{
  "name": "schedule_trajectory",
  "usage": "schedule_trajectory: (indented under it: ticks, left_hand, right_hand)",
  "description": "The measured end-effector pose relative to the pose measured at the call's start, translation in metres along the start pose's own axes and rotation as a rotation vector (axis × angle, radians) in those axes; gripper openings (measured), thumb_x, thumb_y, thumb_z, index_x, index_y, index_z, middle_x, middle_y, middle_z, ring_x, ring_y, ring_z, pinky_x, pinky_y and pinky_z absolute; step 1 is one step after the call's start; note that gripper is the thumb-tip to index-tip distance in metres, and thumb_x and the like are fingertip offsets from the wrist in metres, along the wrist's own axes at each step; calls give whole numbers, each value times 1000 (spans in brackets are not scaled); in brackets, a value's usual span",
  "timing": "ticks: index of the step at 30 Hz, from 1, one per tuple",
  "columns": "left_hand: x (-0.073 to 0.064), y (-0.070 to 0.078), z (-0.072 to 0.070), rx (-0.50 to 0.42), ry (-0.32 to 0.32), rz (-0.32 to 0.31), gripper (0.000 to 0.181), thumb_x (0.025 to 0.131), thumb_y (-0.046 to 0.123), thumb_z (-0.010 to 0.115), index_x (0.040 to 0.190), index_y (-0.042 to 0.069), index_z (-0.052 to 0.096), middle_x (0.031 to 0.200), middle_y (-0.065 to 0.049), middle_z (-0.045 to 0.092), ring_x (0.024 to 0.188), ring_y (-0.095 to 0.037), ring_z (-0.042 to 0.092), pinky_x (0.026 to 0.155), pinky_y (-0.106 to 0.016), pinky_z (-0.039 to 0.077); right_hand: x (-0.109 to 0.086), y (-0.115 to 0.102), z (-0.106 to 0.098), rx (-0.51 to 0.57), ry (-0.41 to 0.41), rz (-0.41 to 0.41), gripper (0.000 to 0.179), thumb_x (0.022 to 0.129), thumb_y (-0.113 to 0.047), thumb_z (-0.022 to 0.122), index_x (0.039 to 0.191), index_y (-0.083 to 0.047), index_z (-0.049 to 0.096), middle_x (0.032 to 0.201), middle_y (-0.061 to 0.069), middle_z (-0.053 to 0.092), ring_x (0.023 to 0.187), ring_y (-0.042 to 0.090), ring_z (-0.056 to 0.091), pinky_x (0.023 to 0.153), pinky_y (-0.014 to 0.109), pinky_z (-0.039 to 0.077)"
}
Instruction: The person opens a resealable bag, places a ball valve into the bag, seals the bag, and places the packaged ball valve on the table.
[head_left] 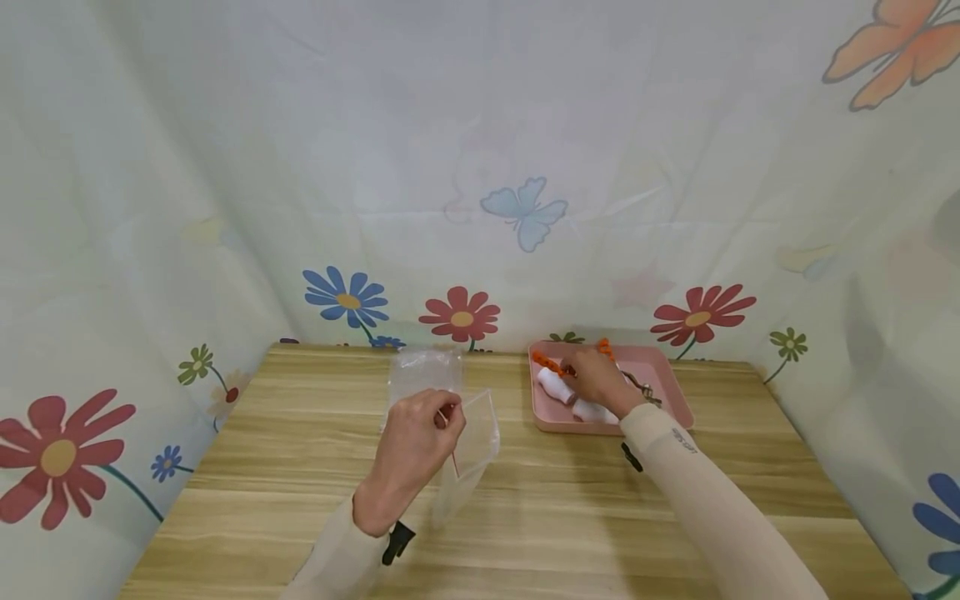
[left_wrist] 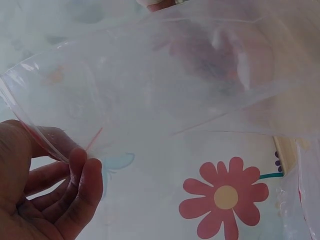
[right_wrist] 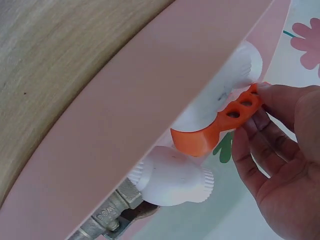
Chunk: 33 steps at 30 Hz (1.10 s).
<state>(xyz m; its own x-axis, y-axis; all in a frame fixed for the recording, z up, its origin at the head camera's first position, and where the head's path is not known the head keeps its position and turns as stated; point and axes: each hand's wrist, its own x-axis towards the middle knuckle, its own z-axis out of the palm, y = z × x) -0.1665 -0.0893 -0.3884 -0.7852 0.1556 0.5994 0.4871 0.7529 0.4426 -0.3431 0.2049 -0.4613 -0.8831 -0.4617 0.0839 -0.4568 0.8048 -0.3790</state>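
Observation:
My left hand (head_left: pixel 416 437) pinches the top edge of a clear plastic zip bag (head_left: pixel 476 437) with a red line along its mouth. The bag hangs over the table and looks flat in the left wrist view. Over the pink tray (head_left: pixel 675 400), my right hand (head_left: pixel 596 379) pinches one end of an orange plastic piece (right_wrist: pixel 233 114) with a row of holes and a broad curved end. That curved end lies against a white fitting (right_wrist: pixel 210 105). Beside it sit another white fitting (right_wrist: pixel 175 175) with a ridged end and a metal valve (right_wrist: pixel 112 212).
Another clear bag (head_left: pixel 423 371) lies flat at the back of the wooden table (head_left: pixel 300 467), left of the tray. More orange (head_left: pixel 606 348) shows behind my right hand. A flower-printed cloth (head_left: pixel 360 167) hangs along the table's back edge and both sides.

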Motion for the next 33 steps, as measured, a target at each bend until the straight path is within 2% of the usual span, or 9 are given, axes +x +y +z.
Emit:
schedule_trajectory:
  ticks: [8,14,17,20,23,27,29,31,33]
  left_hand:
    - [0,-1,0,1,8,3,5,85,7,69,85,7,74,72,-1,70,60,-8,59,58,-16,50]
    - [0,-2,0,-1,19,13,6,85,5,69,82,7,73,70,-1,69,59,-7,58,56,-16,49]
    - [0,-2,0,-12,25,13,5,84,4,69,82,7,73,70,-1,68,59,-7,58,56,-16,50]
    - [0,-1,0,-18,22,4,4,84,4,70,82,7,73,70,-1,68,59,-7,58,56,-16,50]
    - [0,0,-1,-16,13,-6,4,84,5,70,83,7,73,70,-1,68,59,-7,57,57,-15,49]
    - [0,2,0,-15,6,-9,4,85,7,70,83,6,73,71,0,68,59,-7,57,57,-15,49]
    - [0,2,0,-13,7,-9,4,85,7,70,83,6,73,70,-1,68,59,-7,57,57,-15,49]
    - [0,1,1,-12,9,-9,4,85,7,70,83,6,73,70,-1,68,59,-7,57,56,-15,49]
    - [0,1,1,-9,10,-9,4,85,7,70,83,6,73,70,-1,68,59,-7,57,56,-15,49]
  right_hand:
    - [-3,-2,-1,25,-38,29,57,94,-3,58,146,-24,45,82,8,68,56,15,64,51,28,47]
    - [-11,-3,-6,46,-12,-25,75,90,4,58,148,-40,39,117,11,66,71,15,68,53,26,47]
    - [-15,-4,-11,-1,1,-36,72,90,0,61,146,-41,41,122,8,66,69,14,61,54,26,43]
    - [-19,-5,-17,-68,-11,-15,47,92,-7,63,136,-23,58,112,7,69,66,14,56,58,29,44]
    - [-23,-5,-24,-125,-26,-4,20,93,-12,63,112,-7,70,92,6,68,62,15,53,62,30,47]
    - [-31,-6,-34,-93,-47,-9,10,94,-10,60,99,-14,68,62,-2,48,48,10,40,52,25,39]
    - [-35,-6,-39,-89,-52,-11,8,94,-10,61,96,-15,66,59,-3,42,46,9,36,51,24,34]
    - [-37,-6,-43,-89,-62,1,2,93,-12,64,95,-11,65,65,-3,50,49,9,42,53,24,39]
    - [-39,-5,-46,-91,-78,9,14,93,-13,66,106,-10,66,77,0,61,54,10,49,56,24,44]
